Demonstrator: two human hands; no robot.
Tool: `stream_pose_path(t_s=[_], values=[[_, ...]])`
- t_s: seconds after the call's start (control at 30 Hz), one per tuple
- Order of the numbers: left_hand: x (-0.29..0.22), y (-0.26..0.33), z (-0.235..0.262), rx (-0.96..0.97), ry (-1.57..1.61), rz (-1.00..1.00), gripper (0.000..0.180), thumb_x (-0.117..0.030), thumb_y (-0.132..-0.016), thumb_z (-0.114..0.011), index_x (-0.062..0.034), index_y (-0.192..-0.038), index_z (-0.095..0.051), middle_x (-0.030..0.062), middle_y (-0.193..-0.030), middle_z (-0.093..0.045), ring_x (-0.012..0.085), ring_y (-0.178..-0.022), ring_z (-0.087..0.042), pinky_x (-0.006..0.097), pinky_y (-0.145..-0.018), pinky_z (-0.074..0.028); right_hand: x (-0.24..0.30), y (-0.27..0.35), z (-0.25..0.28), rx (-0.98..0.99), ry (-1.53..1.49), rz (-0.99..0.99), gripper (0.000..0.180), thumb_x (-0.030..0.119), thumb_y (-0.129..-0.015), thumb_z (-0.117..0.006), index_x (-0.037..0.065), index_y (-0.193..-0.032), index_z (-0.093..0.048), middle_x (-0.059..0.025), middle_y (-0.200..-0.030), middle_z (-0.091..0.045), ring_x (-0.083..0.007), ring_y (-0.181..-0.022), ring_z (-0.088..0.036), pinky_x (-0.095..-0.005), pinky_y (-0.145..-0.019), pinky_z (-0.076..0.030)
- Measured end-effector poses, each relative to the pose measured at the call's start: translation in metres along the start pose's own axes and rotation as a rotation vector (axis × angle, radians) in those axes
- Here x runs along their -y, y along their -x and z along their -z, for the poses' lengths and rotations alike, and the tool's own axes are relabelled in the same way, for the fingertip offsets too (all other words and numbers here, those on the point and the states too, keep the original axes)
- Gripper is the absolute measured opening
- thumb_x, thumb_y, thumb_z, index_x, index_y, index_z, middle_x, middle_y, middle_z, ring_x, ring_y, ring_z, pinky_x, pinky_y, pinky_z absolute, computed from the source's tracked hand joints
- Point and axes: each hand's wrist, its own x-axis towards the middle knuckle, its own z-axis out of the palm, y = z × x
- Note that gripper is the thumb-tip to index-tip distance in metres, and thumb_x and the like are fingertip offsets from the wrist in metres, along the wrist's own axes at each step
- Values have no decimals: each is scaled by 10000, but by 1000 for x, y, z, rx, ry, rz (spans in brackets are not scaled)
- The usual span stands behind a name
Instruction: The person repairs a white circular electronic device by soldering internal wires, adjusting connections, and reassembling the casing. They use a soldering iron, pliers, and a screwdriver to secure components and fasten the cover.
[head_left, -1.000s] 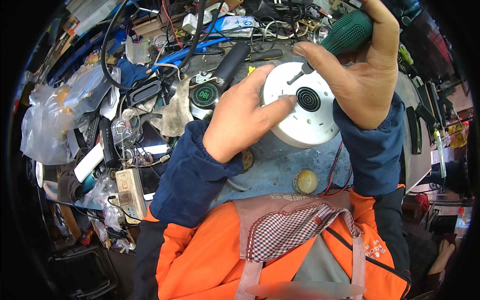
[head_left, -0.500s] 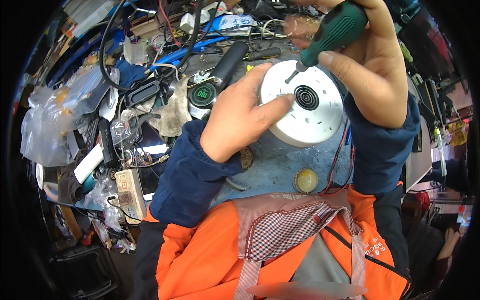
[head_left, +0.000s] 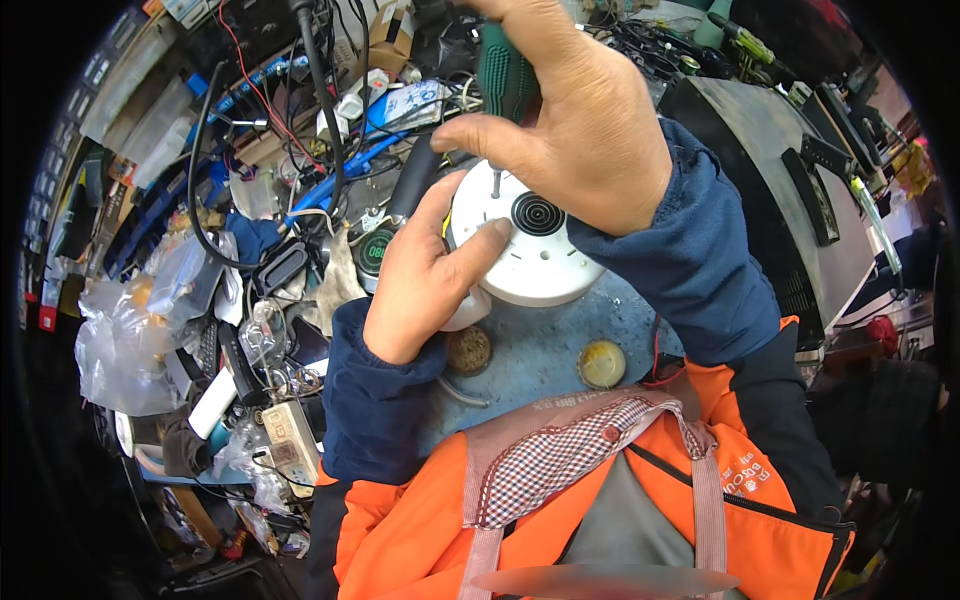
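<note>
A round white device (head_left: 540, 280), with slots and a black ringed disc (head_left: 537, 214) on its upper face, is in front of me. My left hand (head_left: 420, 275) grips its left side, the thumb lying on the face and the fingers going behind the rim. My right hand (head_left: 590, 125) is round a screwdriver with a ribbed green handle (head_left: 505, 75); the thumb crosses in front and the upper fingers run out of view. The screwdriver shaft (head_left: 496, 183) stands nearly upright, its tip on the face left of the disc. I cannot make out a screw there.
Nearby on the blue mat are a round tin (head_left: 468, 351) and a yellowish round pot (head_left: 601, 364). Left of my hand lies a tool with a green digital display (head_left: 376, 252). Cables, plastic bags (head_left: 130, 345) and a power strip (head_left: 290, 440) crowd the left. A large dark-sided box (head_left: 790, 170) stands right.
The screwdriver has gone from slanted to nearly upright. My right hand has swung left and over the device. The whole view has shifted, bringing the dark-sided box further in.
</note>
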Motion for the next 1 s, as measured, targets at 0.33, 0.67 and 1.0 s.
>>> stream_pose_path(t_s=[0.33,0.67,1.0], values=[[-24,-13,4,-66,-379,-203,398,-190,-819,-900,-17,-1161,-795,187,-1193,-771,401,-1134,-716,466,-993,-573,5,2,9,116,20,-207,738,-44,-925,-695,44,-1639,-531,-191,-1654,-534,-374,-1446,-616,-450,-1193,-505],[-1,-37,4,-127,-419,-571,157,-41,-925,-838,48,-1045,-791,163,-1107,-790,315,-1006,-770,393,-919,-607,9,-6,5,38,239,-51,815,-65,-840,-895,11,-1575,-552,-128,-1444,-640,-248,-1314,-634,-384,-1152,-503],[0,-36,3,-148,-559,-606,191,-93,-923,-821,24,-1072,-799,187,-1120,-796,390,-1033,-766,443,-929,-605,-5,1,9,110,-217,-299,859,-89,-907,-876,50,-1666,-498,-125,-1397,-692,-166,-1209,-724,-326,-1030,-621]])
